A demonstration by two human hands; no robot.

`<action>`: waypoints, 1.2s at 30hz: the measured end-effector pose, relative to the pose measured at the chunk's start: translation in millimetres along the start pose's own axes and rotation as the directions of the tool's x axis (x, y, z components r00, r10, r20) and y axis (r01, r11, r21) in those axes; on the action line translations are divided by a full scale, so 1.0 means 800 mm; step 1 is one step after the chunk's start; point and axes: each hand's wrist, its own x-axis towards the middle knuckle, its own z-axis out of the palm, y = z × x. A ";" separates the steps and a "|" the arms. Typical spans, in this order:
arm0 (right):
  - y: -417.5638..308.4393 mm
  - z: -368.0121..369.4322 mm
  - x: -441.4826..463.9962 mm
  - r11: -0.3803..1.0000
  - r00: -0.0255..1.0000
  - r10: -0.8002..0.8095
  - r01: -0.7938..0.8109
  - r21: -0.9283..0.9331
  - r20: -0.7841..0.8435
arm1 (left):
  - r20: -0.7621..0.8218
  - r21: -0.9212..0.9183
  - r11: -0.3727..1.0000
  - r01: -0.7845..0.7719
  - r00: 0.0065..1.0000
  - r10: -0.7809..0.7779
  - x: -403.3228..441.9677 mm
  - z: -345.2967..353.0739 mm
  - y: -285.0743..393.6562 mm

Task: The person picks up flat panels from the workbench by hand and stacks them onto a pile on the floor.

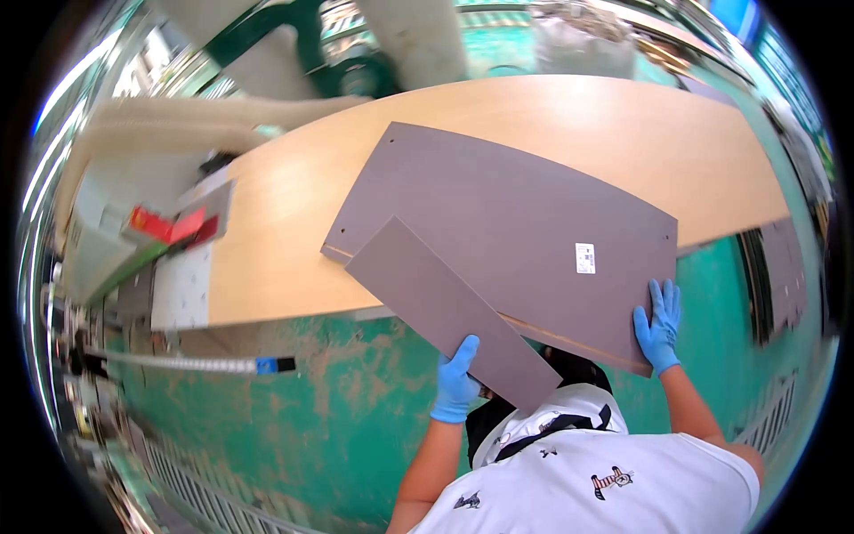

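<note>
Two grey-brown flat boards lie before you, one partly over the other. Your left hand (456,383), in a blue glove, grips the narrow rectangular grey-brown board (458,311) near its lower end: your thumb presses on its upper face and your fingers go out of sight beneath it. That board slants from upper left down to your lap, its far end covering part of the near left side of the wide grey-brown board (498,205) with a curved far edge.

Your right hand (658,329), also blue-gloved, lies open on the wide board's right edge, fingers extended and thumb apart, not closed around anything.

The wide board rests on the long light wood-coloured tabletop (276,231), its near side jutting past the table edge toward you. It carries a white printed label (584,258) toward the right, small dark holes near its corners, and a tan line along its near edge.

To your left, a red object (169,227) sits at the table's end; to your right, dark panels (778,276) stand beside the table above the green floor (294,445).
</note>
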 end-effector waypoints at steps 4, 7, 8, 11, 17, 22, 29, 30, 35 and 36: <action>0.080 -0.003 -0.053 0.935 0.937 0.343 -0.333 0.119 -0.073 | 0.178 0.106 0.992 0.071 0.980 -0.089 0.032 0.060 -0.055; 0.141 -0.010 -0.084 0.855 0.843 0.489 -0.412 0.314 -0.224 | 0.256 0.143 0.979 0.147 0.950 -0.180 0.060 0.121 -0.108; 0.144 -0.029 -0.088 0.621 0.748 0.659 -0.482 0.618 -0.080 | 0.266 0.177 0.970 0.167 0.941 -0.210 0.073 0.136 -0.133; 0.221 -0.033 -0.111 0.014 0.608 0.756 -0.385 0.923 0.242 | 0.300 0.219 0.951 0.216 0.913 -0.277 0.100 0.214 -0.194; 0.408 -0.037 -0.109 -0.535 0.479 0.717 -0.087 0.840 0.506 | 0.291 0.192 0.890 0.414 0.842 -0.454 0.186 0.396 -0.360; 0.547 -0.011 -0.057 -0.409 0.345 0.867 0.084 0.909 0.359 | 0.251 0.344 0.861 0.374 0.847 -0.468 0.286 0.500 -0.466; 0.726 -0.006 0.031 -0.355 0.235 0.917 0.107 0.929 0.324 | 0.265 0.671 0.718 -0.185 0.964 0.001 0.414 0.542 -0.461; 0.753 -0.007 0.040 -0.348 0.215 0.922 0.086 0.934 0.323 | 0.335 0.752 0.594 -0.287 0.942 0.031 0.425 0.549 -0.457; 0.798 -0.041 0.060 -0.395 0.168 0.912 0.123 0.910 0.373 | 0.086 0.820 -0.552 -0.151 0.986 -0.143 0.376 0.685 -0.385; 0.804 -0.058 0.059 -0.376 0.144 0.921 0.092 0.922 0.361 | 0.316 0.772 -0.589 -0.241 0.948 0.026 0.391 0.691 -0.393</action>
